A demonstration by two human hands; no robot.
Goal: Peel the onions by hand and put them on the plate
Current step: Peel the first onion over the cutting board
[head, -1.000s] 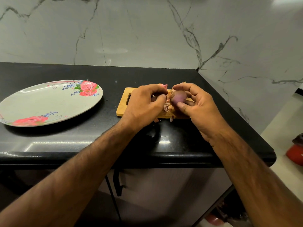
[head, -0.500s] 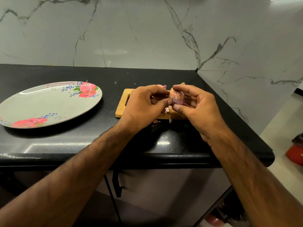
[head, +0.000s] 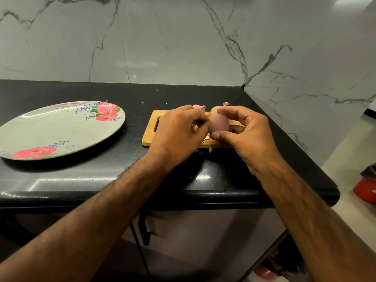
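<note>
onion [head: 218,123] pinched in right hand [head: 251,137], left hand [head: 179,135] pinching its side, above board [head: 150,137] near counter [head: 81,176] edge

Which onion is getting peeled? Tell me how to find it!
Look at the black counter, then the wooden cutting board near its right end. Above it, the right hand holds a smooth purple onion while the left hand pinches at it. The onions behind have dry skin and pointed tips.
</note>
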